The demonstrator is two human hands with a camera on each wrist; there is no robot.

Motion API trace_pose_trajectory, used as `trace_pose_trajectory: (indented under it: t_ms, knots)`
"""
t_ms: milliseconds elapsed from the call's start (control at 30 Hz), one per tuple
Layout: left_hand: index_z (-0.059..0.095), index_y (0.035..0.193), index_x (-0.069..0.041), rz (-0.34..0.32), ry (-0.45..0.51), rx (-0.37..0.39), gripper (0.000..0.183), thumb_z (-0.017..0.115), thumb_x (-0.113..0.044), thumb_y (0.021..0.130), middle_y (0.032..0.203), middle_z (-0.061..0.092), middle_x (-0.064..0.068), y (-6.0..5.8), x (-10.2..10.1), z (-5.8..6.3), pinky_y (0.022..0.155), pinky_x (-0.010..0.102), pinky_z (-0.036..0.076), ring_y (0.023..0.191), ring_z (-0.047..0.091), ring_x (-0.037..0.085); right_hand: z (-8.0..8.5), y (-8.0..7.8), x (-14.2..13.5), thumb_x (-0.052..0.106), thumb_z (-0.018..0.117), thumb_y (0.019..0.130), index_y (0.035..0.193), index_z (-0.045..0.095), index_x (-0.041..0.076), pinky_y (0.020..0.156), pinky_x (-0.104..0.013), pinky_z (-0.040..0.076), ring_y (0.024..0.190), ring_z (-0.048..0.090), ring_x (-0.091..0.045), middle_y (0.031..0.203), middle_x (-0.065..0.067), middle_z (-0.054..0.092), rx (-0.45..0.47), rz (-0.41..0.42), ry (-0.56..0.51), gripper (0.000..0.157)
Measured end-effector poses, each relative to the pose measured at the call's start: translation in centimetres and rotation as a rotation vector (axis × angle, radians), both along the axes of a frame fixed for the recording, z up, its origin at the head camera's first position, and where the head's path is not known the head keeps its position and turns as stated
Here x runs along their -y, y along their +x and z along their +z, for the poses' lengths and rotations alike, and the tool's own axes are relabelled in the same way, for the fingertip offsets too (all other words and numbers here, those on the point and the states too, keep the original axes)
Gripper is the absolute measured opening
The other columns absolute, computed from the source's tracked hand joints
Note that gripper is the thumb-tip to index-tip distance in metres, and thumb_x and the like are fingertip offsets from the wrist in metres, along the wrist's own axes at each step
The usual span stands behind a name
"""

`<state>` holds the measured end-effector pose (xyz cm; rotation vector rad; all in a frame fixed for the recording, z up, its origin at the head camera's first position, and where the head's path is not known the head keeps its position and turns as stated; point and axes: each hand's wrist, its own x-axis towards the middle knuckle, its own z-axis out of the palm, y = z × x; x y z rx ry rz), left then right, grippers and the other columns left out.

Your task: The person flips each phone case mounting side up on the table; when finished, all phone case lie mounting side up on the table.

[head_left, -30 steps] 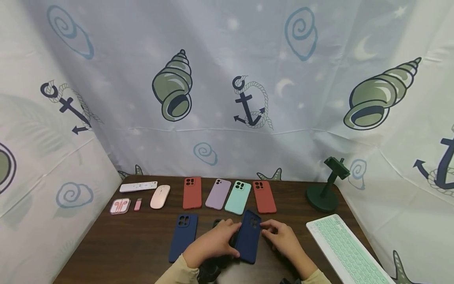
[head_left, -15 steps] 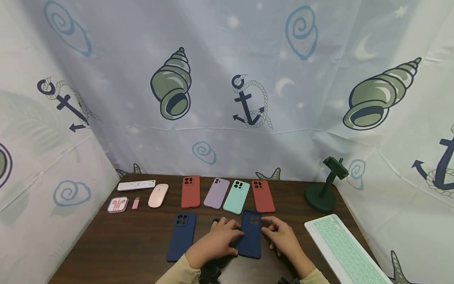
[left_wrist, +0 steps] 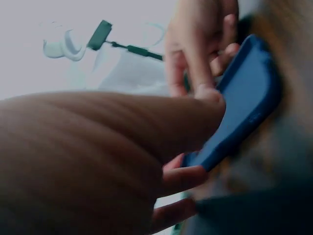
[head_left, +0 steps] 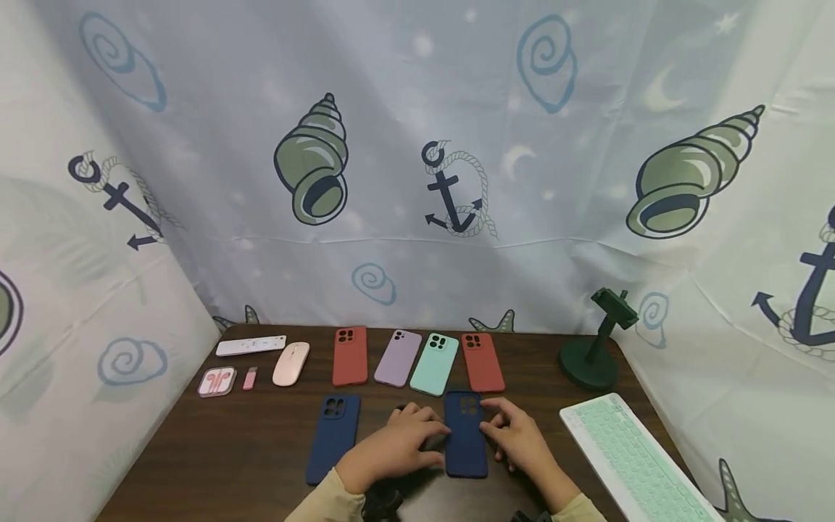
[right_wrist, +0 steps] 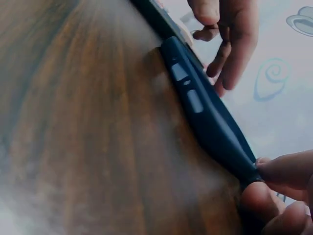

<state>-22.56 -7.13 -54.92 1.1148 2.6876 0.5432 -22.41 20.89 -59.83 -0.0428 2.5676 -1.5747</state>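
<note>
A dark blue phone case [head_left: 466, 442] lies between the hands in the head view, hollow side up with its camera cutout toward the far end. My right hand [head_left: 522, 438] pinches its right edge with thumb and forefinger; the right wrist view shows the thumb [right_wrist: 288, 169] on the rim and the case's side cutouts. My left hand [head_left: 401, 442] is at the left edge, fingers relaxed and fingertips right by the rim. Under the left hand a dark object [head_left: 399, 407] is mostly hidden. Another blue phone case [head_left: 334, 438] lies to the left, back up.
Behind stand a red case [head_left: 350, 355], a lilac case [head_left: 398, 357], a mint case [head_left: 433, 365] and another red case [head_left: 483, 362]. A mouse [head_left: 291, 364], remote [head_left: 251, 346] and boxed earphones [head_left: 217, 382] lie left. At right are a green stand [head_left: 590, 362] and keyboard [head_left: 642, 457].
The blue case between the hands has turned from a tilt to straight and lies flatter, hollow side up. The left fingers have loosened from its edge; the right hand stays at the other edge.
</note>
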Motion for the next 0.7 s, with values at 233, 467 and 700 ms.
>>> trace_pose_trajectory:
  t_ms: [233, 467, 700]
  knots:
    - [0.060, 0.138, -0.025, 0.011, 0.086, 0.069, 0.043, 0.063, -0.043, 0.099, 0.128, 0.060, 0.000, -0.8, 2.3, 2.5, 0.094, 0.036, 0.051, 0.113, 0.057, 0.014, 1.8, 1.2, 0.8, 0.027, 0.068, 0.098, 0.119, 0.067, 0.020, 0.038, -0.036, 0.047, 0.053, 0.063, -0.023, 0.085, -0.011, 0.066, -0.058, 0.012, -0.042, 0.022]
    - [0.061, 0.138, -0.020, 0.156, 0.117, 0.101, 0.045, 0.066, -0.040, 0.098, 0.130, 0.058, 0.006, -1.8, 5.5, 3.5, 0.092, 0.042, 0.052, 0.112, 0.063, 0.024, 6.5, 1.9, 4.7, 0.034, 0.062, 0.101, 0.119, 0.063, 0.012, 0.042, -0.040, 0.051, 0.062, 0.067, -0.025, 0.089, -0.013, 0.067, 0.016, 0.227, -0.096, 0.029]
    - [0.062, 0.136, -0.018, 0.204, 0.110, 0.149, 0.043, 0.068, -0.036, 0.097, 0.128, 0.059, 0.008, -2.3, 7.1, 3.0, 0.089, 0.045, 0.053, 0.111, 0.065, 0.027, 8.3, 2.1, 8.6, 0.041, 0.064, 0.099, 0.113, 0.063, 0.012, 0.042, -0.045, 0.053, 0.063, 0.071, -0.030, 0.091, -0.018, 0.070, 0.048, 0.257, -0.189, 0.033]
